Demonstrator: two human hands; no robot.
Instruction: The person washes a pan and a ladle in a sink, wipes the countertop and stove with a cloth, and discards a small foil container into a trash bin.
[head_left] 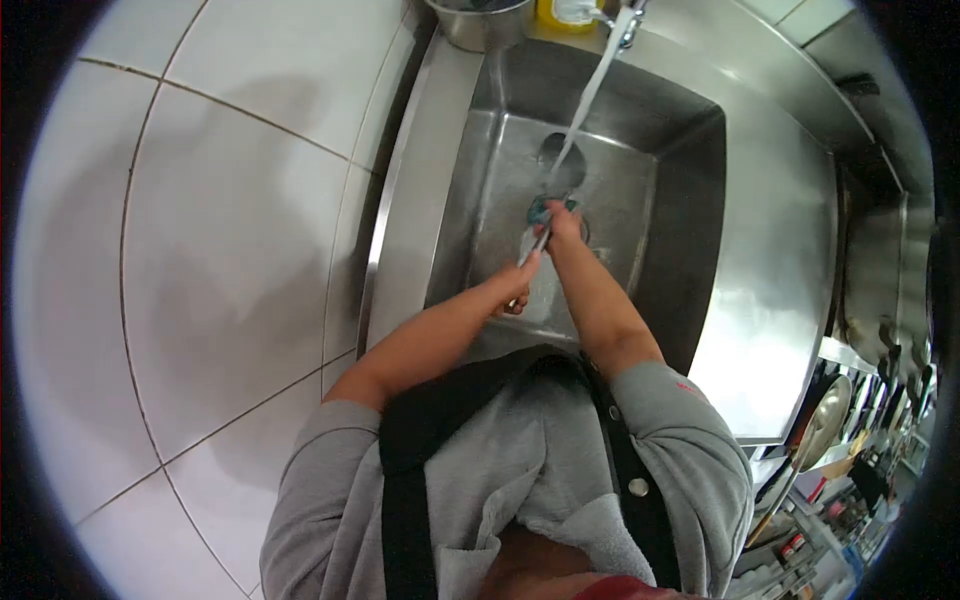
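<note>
Over the steel sink (620, 270), my left hand (515, 285) is closed around the handle of a long metal utensil (543, 238). Further forward, my right hand (562, 222) presses a green scrubbing pad (540, 210) against the same utensil. A stream of water (590, 95) falls from the faucet (627, 28) just beyond my right hand. The far end of the utensil, a dark round shape (563, 163), lies under the stream, partly blurred by the water.
A metal pot (482, 22) and a yellow container (570, 12) stand behind the sink. White tiles (230, 220) lie to the left. A steel counter (775, 250) runs along the right, with hanging pans (828, 415) and shelves at the lower right.
</note>
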